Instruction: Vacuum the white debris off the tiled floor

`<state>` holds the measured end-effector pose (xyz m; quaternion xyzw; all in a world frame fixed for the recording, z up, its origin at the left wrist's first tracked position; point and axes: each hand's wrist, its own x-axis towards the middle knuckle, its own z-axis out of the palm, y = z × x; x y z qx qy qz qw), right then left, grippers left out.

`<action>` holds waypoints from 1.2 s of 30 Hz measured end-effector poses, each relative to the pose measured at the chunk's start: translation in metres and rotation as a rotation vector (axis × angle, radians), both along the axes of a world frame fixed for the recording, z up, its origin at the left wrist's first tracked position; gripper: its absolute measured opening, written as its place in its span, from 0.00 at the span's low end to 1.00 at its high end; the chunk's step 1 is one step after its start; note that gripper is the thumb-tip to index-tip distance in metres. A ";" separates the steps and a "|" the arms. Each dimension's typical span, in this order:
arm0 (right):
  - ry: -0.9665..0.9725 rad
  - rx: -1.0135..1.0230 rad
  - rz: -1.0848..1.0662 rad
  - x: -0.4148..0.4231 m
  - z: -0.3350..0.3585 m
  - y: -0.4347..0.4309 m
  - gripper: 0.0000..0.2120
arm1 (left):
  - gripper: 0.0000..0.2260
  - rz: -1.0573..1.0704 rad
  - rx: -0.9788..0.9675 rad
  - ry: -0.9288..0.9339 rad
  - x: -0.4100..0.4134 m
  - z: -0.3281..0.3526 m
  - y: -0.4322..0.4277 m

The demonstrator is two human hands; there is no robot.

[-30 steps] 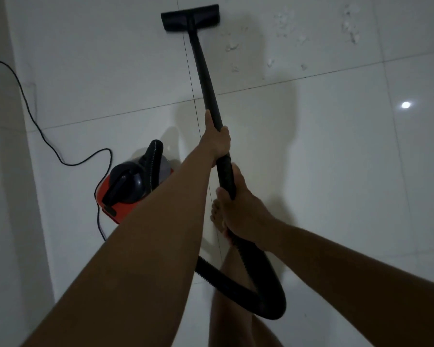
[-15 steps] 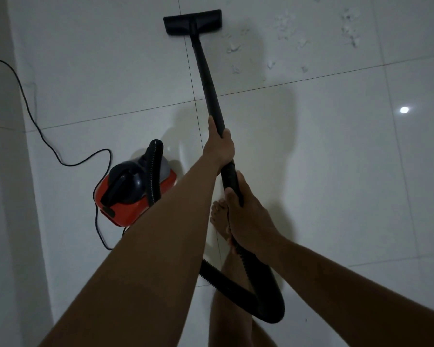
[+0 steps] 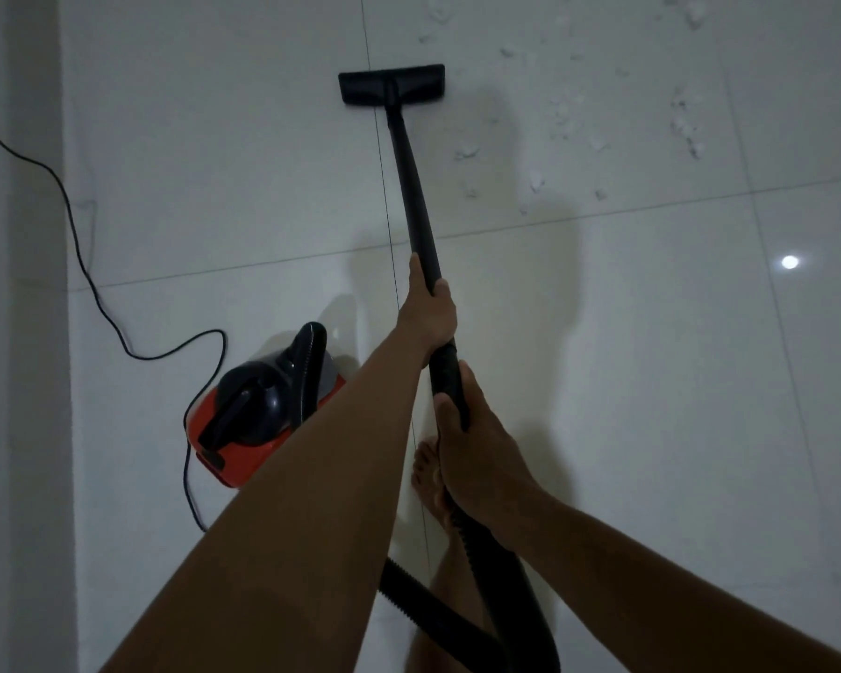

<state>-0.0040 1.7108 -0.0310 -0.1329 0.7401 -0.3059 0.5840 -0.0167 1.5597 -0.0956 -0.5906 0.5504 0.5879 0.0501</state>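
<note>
— Head view first: how do the hands sit?

— Both wrap a black wand (image 3: 416,187). Left hand (image 3: 428,310) is farther up, fingers curled tight round the tube; right hand (image 3: 477,444) is nearer the body, fingers closed round the thicker grip where the ribbed hose (image 3: 520,590) begins.

— And the nozzle?

— A flat black floor head (image 3: 392,84) lies on the tiled floor (image 3: 651,381) at the far end, straddling a grout line.

— Where is the debris?

— White debris (image 3: 603,123) is scattered on the far right tile, to the right of the floor head and apart from it; the nearest crumbs lie just beside the wand's right.

— Anything else?

— A red and black vacuum canister (image 3: 258,420) stands near left, its cord (image 3: 93,284) trailing off to the far left. A bare foot (image 3: 428,478) shows beneath the right hand.
</note>
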 end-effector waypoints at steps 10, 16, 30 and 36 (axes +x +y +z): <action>0.004 0.018 0.031 -0.027 -0.004 -0.051 0.25 | 0.27 0.008 -0.022 0.013 -0.028 -0.012 -0.050; -0.011 0.051 0.038 -0.032 0.006 -0.064 0.25 | 0.27 0.006 -0.014 -0.015 -0.033 -0.007 -0.061; 0.061 0.044 0.180 -0.089 0.070 -0.075 0.26 | 0.27 0.041 0.079 0.006 -0.073 0.044 -0.067; 0.080 0.025 0.255 -0.116 0.067 -0.097 0.28 | 0.27 0.036 0.039 -0.028 -0.097 0.037 -0.085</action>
